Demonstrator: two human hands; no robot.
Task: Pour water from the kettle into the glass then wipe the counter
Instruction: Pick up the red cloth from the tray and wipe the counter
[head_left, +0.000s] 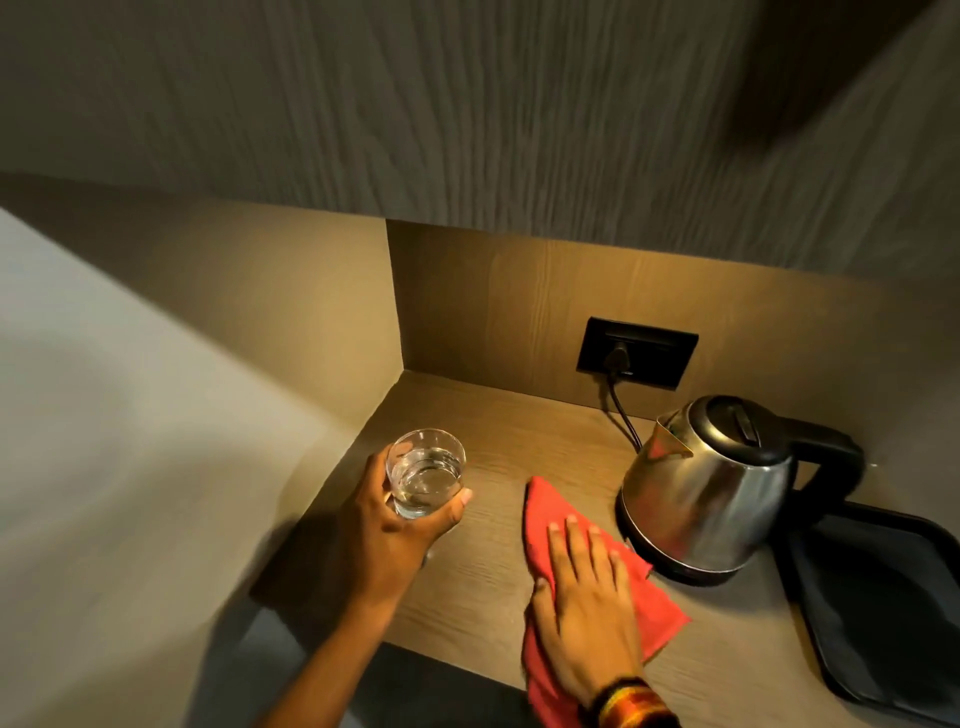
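Right hand is lying flat, fingers spread, pressing a red cloth onto the wooden counter; a banded bracelet is circling its wrist. Left hand, well to its left, is curling around a clear glass partly filled with water, at the counter's left edge. Just beyond the right fingertips a shiny steel kettle with black lid and handle is sitting, corded to a black wall socket in the wood-panelled alcove. A dark tray is lying further right.
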